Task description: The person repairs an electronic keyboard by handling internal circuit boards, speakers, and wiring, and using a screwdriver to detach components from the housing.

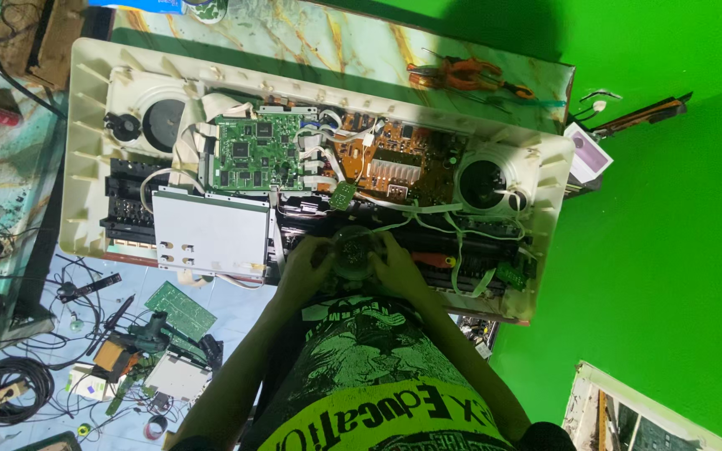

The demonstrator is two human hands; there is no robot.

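Note:
An opened cream electronic keyboard casing (85, 150) lies on a marble-patterned table, its insides exposed. A green circuit board (256, 154) sits left of centre, an orange-brown board (386, 163) to its right, and a round speaker at each end. My left hand (304, 266) and my right hand (394, 266) meet at the near edge of the casing, both wrapped around a small round clear object (351, 255). I cannot tell what this object is. White ribbon cables run just beyond my fingers.
A grey metal plate (211, 232) covers the casing's near left part. Orange pliers (461, 75) lie on the table's far edge. The floor at left holds a loose green board (179, 307), tools and tangled cables. Green wall stands at right.

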